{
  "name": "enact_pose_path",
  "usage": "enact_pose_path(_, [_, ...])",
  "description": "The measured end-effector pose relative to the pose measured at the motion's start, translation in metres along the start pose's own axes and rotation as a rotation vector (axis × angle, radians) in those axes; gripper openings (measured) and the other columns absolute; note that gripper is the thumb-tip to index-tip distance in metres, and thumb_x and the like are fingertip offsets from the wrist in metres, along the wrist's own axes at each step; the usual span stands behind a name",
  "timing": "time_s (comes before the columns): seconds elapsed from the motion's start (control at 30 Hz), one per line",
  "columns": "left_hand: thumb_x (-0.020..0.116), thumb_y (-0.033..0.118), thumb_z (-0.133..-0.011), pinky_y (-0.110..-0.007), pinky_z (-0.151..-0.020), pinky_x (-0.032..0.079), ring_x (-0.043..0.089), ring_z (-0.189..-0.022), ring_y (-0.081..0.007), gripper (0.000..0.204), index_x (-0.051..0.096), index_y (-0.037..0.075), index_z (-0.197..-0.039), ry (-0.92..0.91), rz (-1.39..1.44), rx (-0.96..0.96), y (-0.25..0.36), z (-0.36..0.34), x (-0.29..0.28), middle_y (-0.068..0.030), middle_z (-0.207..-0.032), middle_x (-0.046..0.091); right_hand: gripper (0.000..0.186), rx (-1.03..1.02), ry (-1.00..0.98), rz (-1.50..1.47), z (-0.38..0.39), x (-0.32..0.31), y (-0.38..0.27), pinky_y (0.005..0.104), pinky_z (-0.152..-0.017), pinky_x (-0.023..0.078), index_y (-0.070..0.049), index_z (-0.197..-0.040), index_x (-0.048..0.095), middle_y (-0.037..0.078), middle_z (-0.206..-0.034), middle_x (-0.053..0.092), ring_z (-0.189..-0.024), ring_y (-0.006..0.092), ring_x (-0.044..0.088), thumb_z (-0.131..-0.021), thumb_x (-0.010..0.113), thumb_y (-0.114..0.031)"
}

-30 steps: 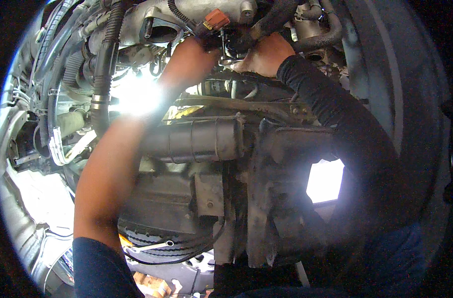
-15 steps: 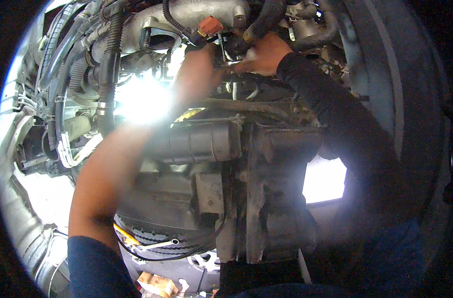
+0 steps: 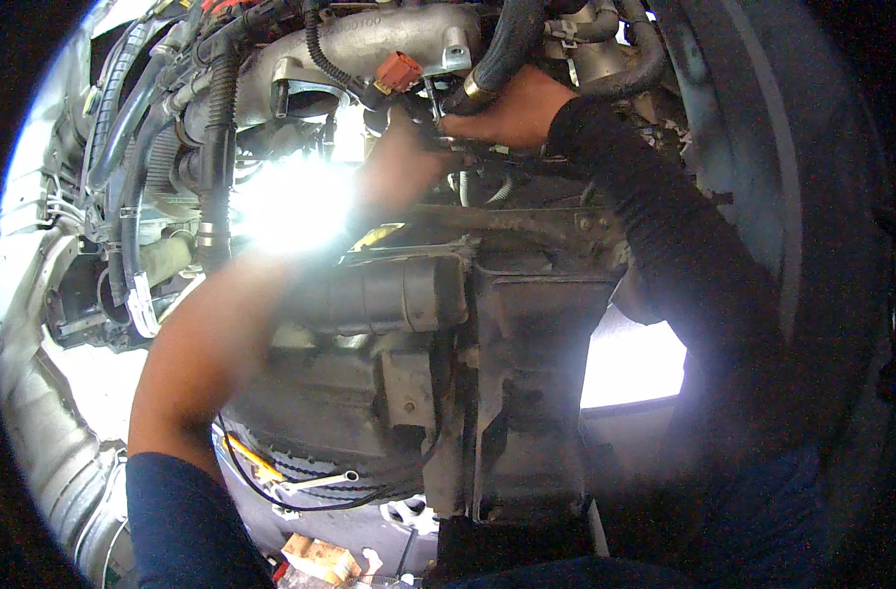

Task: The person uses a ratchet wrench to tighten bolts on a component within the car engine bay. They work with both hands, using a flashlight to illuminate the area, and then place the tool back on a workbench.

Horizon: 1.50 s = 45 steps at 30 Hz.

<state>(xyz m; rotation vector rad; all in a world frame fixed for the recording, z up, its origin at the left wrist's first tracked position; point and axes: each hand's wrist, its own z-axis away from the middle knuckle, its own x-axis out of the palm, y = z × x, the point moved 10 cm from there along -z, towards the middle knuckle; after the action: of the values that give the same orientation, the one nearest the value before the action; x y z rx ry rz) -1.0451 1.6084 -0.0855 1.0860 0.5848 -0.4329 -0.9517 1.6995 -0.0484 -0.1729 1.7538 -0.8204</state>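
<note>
My left hand [image 3: 406, 162] is among the engine parts below an orange electrical connector [image 3: 399, 73]; motion smears its fingers. To its right my right hand [image 3: 515, 113] is closed, fingers curled inward beneath a thick black hose [image 3: 510, 44] with a metal clamp [image 3: 475, 90] at its end. What those fingers grip is hidden. A thin metal rod [image 3: 431, 98] stands upright between the two hands. Above them runs a cast metal intake manifold [image 3: 379, 44]. A bright light [image 3: 296, 206] glares beside my left forearm and washes out the parts around it.
Corrugated hoses [image 3: 219, 157] and pipes crowd the left side. Below my hands are a black ribbed cylinder [image 3: 389, 294] and dark covers. Lower down are a tyre [image 3: 306, 469], a combination wrench [image 3: 320, 482] and a cardboard box [image 3: 320, 560]. A dark panel [image 3: 752, 177] bounds the right.
My left hand has shifted slightly down and away from my right hand. My right hand stays near the hose end. The whole view has shifted a little.
</note>
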Motion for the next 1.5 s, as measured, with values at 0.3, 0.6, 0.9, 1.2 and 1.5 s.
enact_pose_path(0.3, [0.074, 0.05, -0.086, -0.045, -0.094, 0.052, 0.066, -0.106, -0.0418, 0.072, 0.053, -0.001, -0.132, -0.129, -0.297, 0.116, 0.026, -0.007, 0.031, -0.025, -0.117, 0.068, 0.057, -0.019, 0.022, 0.002, 0.0, -0.001, -0.002, 0.0458, -0.087, 0.057, -0.004, -0.101, 0.075, 0.022, -0.092, 0.074, -0.086, 0.0404, 0.071, -0.082, 0.064, -0.057])
enact_pose_path(0.6, [0.065, 0.029, -0.084, -0.049, -0.092, 0.054, 0.065, -0.11, -0.0461, 0.092, 0.017, -0.029, -0.137, 0.125, -0.247, -0.182, 0.014, -0.007, 0.008, -0.0362, -0.111, 0.066, 0.059, -0.008, -0.029, -0.06, 0.002, -0.003, 0.001, 0.0465, -0.09, 0.056, -0.006, -0.107, 0.075, 0.024, -0.101, 0.073, -0.094, 0.0409, 0.071, -0.08, 0.065, -0.058])
enact_pose_path(0.9, [0.06, 0.015, -0.094, -0.041, -0.076, 0.061, 0.073, -0.088, -0.0298, 0.023, 0.072, -0.003, -0.102, -0.261, -0.247, -0.109, 0.016, -0.012, 0.023, -0.0195, -0.102, 0.073, 0.067, 0.097, -0.026, 0.11, -0.003, 0.004, 0.012, 0.0463, -0.093, 0.056, -0.007, -0.108, 0.076, 0.023, -0.105, 0.073, -0.097, 0.041, 0.071, -0.084, 0.06, -0.067])
enact_pose_path(1.2, [0.045, 0.02, -0.106, -0.05, -0.08, 0.067, 0.073, -0.093, -0.0343, 0.028, 0.058, -0.001, -0.119, -0.008, 1.152, -0.702, -0.026, -0.024, 0.049, -0.0196, -0.108, 0.069, 0.073, 0.057, 0.051, -0.007, -0.002, 0.007, 0.02, 0.0457, -0.088, 0.058, -0.007, -0.106, 0.077, 0.023, -0.101, 0.074, -0.094, 0.0381, 0.072, -0.08, 0.062, -0.073])
enact_pose_path(1.5, [0.049, 0.021, -0.104, -0.05, -0.07, 0.064, 0.069, -0.081, -0.0321, 0.021, 0.059, 0.005, -0.112, 0.129, 1.0, -0.591, -0.106, -0.044, 0.048, -0.0158, -0.098, 0.067, 0.077, 0.154, -0.015, 0.078, -0.005, 0.019, 0.037, 0.045, -0.085, 0.059, -0.003, -0.098, 0.077, 0.023, -0.091, 0.074, -0.086, 0.0391, 0.073, -0.079, 0.062, -0.076])
